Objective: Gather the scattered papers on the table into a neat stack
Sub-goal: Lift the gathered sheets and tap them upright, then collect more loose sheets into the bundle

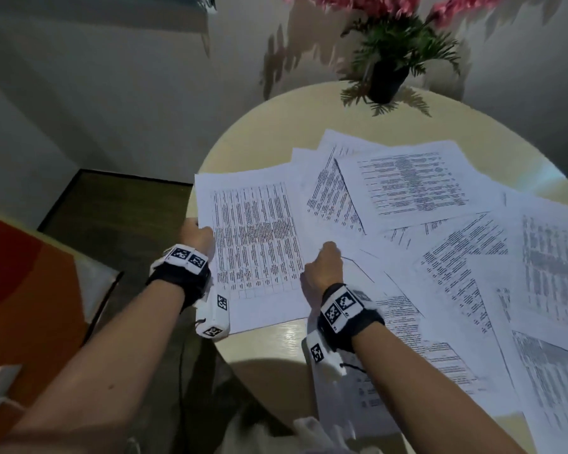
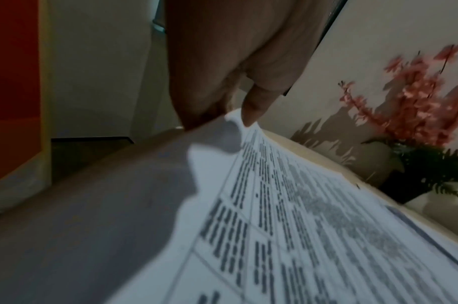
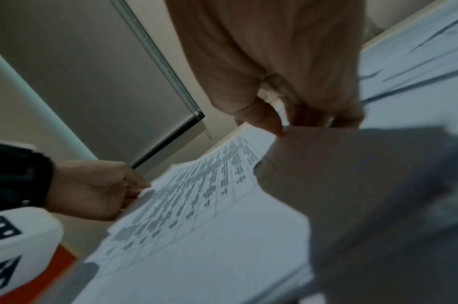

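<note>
While most papers lie scattered over the round desk, both hands pinch one printed sheet at its near-left edge: left hand, right hand.

On the round worktop, the left hand grips the left edge of a printed sheet and the right hand pinches its right edge. Scattered papers overlap toward the right edge. A potted plant stands at the far edge.
</note>
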{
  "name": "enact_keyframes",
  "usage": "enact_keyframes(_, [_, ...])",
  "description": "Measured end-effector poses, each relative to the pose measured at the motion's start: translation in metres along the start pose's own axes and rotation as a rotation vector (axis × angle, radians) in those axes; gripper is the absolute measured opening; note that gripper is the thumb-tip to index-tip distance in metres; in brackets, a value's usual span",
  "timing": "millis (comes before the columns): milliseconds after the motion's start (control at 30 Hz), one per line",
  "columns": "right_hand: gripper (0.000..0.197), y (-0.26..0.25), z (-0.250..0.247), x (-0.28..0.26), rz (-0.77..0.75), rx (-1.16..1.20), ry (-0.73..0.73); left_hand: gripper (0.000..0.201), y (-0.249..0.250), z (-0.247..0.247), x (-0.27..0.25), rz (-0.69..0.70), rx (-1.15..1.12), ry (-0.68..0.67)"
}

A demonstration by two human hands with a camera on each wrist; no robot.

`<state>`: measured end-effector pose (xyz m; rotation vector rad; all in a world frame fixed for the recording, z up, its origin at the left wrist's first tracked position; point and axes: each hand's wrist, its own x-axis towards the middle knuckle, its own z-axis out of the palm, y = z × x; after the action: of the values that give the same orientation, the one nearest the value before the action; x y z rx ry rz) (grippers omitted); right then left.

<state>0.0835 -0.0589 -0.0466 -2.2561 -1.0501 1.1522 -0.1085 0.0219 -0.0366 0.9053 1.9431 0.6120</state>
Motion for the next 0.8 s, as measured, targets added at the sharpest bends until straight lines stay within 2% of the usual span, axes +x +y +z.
enact_keyframes(100, [0.046,-0.003,0.015,-0.010,0.110,-0.268,0.065,0.042,-0.009,0.005,-0.001,-0.061,0.186,0.029])
enact_keyframes(233, [0.041,-0.002,0.022,-0.028,0.039,-0.300,0.016,0.057,-0.004,0.018,-0.011,-0.124,0.277,0.028])
enact_keyframes(333, [0.037,0.008,-0.016,-0.019,0.014,-0.183,-0.001,0.056,0.004,0.024,-0.017,-0.126,0.325,0.071])
enact_keyframes(400, [0.039,0.025,-0.057,-0.007,0.016,-0.114,0.106,0.055,0.014,0.029,-0.021,-0.096,0.347,0.106])
enact_keyframes(467, [0.047,0.051,-0.103,0.005,0.081,-0.149,0.269,0.053,0.026,0.040,-0.026,-0.004,0.348,0.116])
enact_keyframes(533, [0.061,0.083,-0.144,0.009,0.222,-0.239,0.369,0.051,0.039,0.057,-0.032,0.101,0.359,0.052])
enact_keyframes(633, [0.086,0.132,-0.182,0.006,0.391,-0.374,0.336,0.040,0.056,0.090,-0.040,0.179,0.348,-0.081])
enact_keyframes(733, [0.098,0.167,-0.196,0.006,0.423,-0.393,0.214,0.038,0.072,0.131,-0.049,0.185,0.291,-0.211])
enact_keyframes(800, [0.091,0.177,-0.201,0.010,0.377,-0.395,0.182,0.039,0.079,0.159,-0.059,0.177,0.249,-0.315])
